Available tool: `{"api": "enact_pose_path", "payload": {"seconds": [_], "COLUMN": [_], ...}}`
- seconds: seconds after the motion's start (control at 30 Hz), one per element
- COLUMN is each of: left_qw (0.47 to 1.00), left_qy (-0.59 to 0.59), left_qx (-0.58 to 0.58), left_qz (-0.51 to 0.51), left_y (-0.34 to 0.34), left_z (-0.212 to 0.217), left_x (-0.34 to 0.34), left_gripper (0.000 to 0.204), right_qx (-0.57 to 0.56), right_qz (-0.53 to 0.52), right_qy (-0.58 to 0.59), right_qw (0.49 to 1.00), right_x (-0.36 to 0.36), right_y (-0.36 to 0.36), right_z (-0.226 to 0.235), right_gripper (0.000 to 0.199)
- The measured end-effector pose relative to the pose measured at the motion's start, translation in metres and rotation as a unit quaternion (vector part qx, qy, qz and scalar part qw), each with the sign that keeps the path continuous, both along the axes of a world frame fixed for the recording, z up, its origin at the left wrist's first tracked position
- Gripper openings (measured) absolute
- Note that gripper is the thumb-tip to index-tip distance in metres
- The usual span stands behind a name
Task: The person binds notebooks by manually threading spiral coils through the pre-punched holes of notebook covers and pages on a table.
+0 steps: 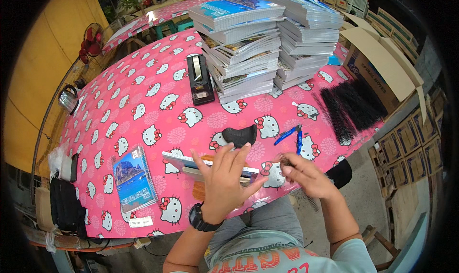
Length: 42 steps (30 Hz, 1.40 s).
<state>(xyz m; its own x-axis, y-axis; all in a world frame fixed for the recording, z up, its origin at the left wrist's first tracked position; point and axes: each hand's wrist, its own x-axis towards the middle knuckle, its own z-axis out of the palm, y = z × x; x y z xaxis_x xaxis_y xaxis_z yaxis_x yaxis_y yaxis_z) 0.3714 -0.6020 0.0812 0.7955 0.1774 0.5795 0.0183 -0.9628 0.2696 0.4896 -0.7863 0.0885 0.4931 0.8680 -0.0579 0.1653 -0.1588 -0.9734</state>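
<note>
My left hand (pixel 224 181), with a black watch on the wrist, presses flat on a stack of unbound notebook pages (pixel 179 161) at the near edge of the pink patterned table (pixel 143 101). My right hand (pixel 306 175) pinches a thin black spiral binding coil (pixel 313 202) at the stack's right end; the coil trails down past my wrist. A black curved object (pixel 240 135) lies just beyond the stack.
A finished spiral notebook with a blue seaside cover (pixel 134 180) lies to the left. Two tall notebook stacks (pixel 267 38) stand at the back, a black tape dispenser (pixel 200 79) beside them. Black binding coils (pixel 351 108) pile at the right, blue pliers (pixel 292 135) nearby, cardboard boxes (pixel 382 67) beyond.
</note>
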Motion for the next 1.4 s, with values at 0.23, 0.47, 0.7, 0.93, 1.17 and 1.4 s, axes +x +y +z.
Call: {"api": "enact_pose_path", "payload": {"seconds": [0.23,0.47,0.7,0.93,1.17,1.4], "left_qw": [0.999,0.989,0.989,0.991,0.992,0.983], "left_qy": [-0.018,-0.019,-0.050,-0.037,0.009,-0.013], "left_qx": [0.019,-0.120,-0.119,-0.101,-0.059,-0.096], "left_qz": [0.025,-0.080,-0.077,-0.081,-0.112,-0.156], "left_y": [-0.005,0.007,0.008,0.001,0.007,0.016], "left_z": [-0.018,0.003,-0.004,0.007,-0.004,-0.002], "left_x": [0.005,-0.011,-0.013,-0.011,-0.006,-0.014], "left_gripper": [0.044,0.025,0.018,0.018,0.021,0.017], "right_qx": [0.056,0.098,0.081,-0.033,-0.130,-0.208], "right_qz": [-0.027,-0.051,-0.007,0.024,-0.049,-0.170], "right_qy": [-0.029,-0.091,-0.183,-0.138,-0.216,-0.429], "right_qw": [0.998,0.990,0.980,0.990,0.967,0.862], "right_x": [-0.014,-0.015,-0.018,-0.018,0.092,0.125], "right_y": [0.016,0.024,0.029,0.031,0.031,0.036], "right_z": [-0.002,-0.002,0.007,0.030,-0.054,-0.095], "right_gripper": [0.027,0.020,0.022,0.039,0.038,0.024]}}
